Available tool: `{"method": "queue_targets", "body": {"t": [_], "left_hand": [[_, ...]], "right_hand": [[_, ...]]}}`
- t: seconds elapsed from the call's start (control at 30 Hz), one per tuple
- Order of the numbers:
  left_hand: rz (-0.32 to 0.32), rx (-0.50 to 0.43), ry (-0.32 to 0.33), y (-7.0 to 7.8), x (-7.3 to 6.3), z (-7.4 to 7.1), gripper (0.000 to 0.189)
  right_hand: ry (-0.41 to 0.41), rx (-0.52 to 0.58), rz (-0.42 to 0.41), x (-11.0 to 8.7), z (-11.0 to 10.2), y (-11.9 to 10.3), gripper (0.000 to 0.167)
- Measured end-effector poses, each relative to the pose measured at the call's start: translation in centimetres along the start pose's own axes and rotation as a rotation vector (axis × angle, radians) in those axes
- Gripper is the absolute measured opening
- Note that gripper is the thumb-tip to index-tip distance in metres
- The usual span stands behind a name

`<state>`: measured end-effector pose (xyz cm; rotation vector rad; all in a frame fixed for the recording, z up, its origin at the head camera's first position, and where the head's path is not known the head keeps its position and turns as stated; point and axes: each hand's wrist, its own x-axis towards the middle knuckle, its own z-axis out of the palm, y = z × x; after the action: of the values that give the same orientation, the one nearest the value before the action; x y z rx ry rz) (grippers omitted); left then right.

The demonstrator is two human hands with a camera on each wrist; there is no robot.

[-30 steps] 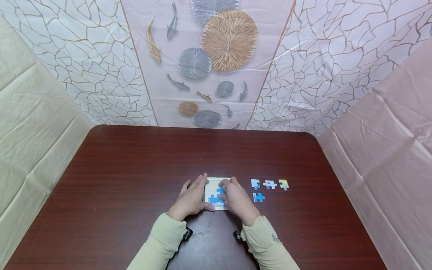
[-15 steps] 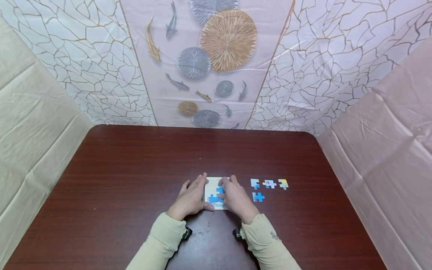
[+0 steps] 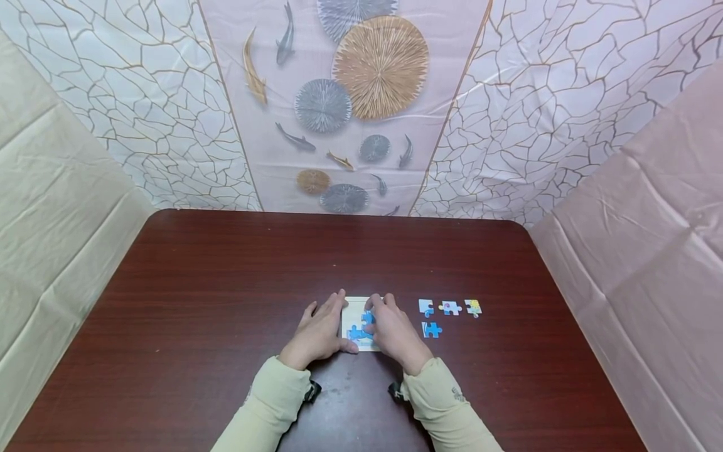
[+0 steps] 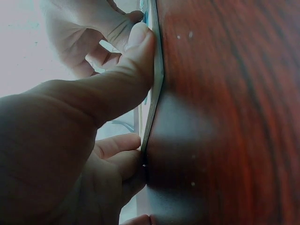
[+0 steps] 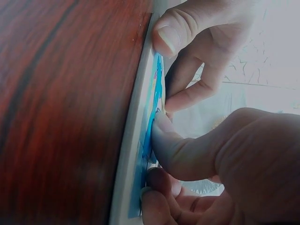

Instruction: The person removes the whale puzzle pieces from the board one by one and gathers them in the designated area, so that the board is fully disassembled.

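Puzzle tray (image 3: pixel 355 306) lies on the table (image 3: pixel 237 270), left edge braced by the left hand (image 3: pixel 318 333), fingers nearly straight. The right hand (image 3: pixel 396 331), digits bent, seems to pinch a blue piece (image 3: pixel 366 318) for fitting; next calls for seating it flush, before the four loose pieces (image 3: pixel 450 308).

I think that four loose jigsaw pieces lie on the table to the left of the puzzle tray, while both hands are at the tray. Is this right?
Not quite: the side is wrong. The head view shows the four loose jigsaw pieces on the table to the right of the puzzle tray. Both hands are indeed at the tray.
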<state>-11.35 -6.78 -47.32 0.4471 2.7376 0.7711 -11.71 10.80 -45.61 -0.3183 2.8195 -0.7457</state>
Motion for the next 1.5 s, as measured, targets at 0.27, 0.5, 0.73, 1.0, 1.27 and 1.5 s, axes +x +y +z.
{"method": "queue_targets", "body": {"t": [0.27,0.5,0.73,1.0,1.27,1.5], "left_hand": [[-0.003,-0.005,0.000,0.01,-0.01,-0.03,0.114],[-0.001,-0.003,0.001,-0.02,0.01,0.06,0.115],[-0.003,-0.007,0.004,0.03,-0.04,0.06,0.115],[-0.009,-0.011,0.005,0.07,-0.02,0.11,0.114],[-0.004,-0.016,0.000,0.04,-0.03,0.05,0.115],[-0.006,-0.007,-0.001,-0.03,0.05,0.08,0.116]], "right_hand": [[-0.006,0.003,0.006,0.02,-0.08,-0.15,0.038],[-0.025,-0.002,0.009,0.07,-0.16,-0.07,0.041],[-0.044,0.023,-0.001,0.00,-0.35,0.02,0.040],[-0.041,0.023,-0.021,-0.02,-0.34,0.25,0.036],[-0.047,0.049,-0.047,-0.03,-0.51,0.33,0.032],[-0.030,0.038,-0.073,0.11,-0.33,0.55,0.030]]}}
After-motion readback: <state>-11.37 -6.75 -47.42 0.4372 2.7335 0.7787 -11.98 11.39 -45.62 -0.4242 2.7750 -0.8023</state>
